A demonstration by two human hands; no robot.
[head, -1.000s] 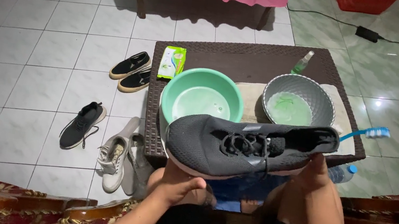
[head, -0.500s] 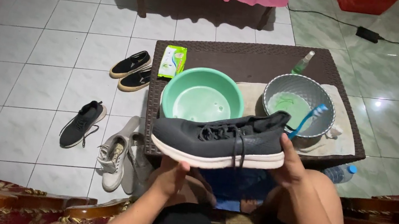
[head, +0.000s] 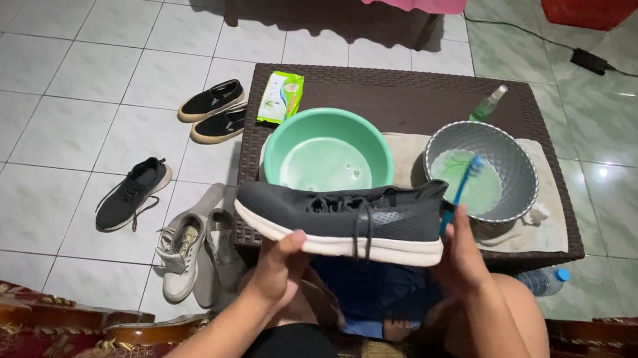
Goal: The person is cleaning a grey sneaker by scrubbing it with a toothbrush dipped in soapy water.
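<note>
I hold the grey shoe (head: 340, 219) level before me, its long axis from 9 to 3 o'clock, toe at 9. My left hand (head: 280, 266) grips the sole under the toe; my right hand (head: 457, 258) clasps the heel together with a blue toothbrush (head: 464, 182). A green packet (head: 280, 98) lies flat on the worktop (head: 402, 98) at 11 o'clock, a small green bottle (head: 489, 104) at 1

single head view, looking steeply down, close over lap, table (head: 402, 98) ahead.

A dark grey sneaker (head: 343, 216) with a white sole lies level, toe pointing left, beside an upright blue toothbrush (head: 460, 187) at its right heel end.
</note>
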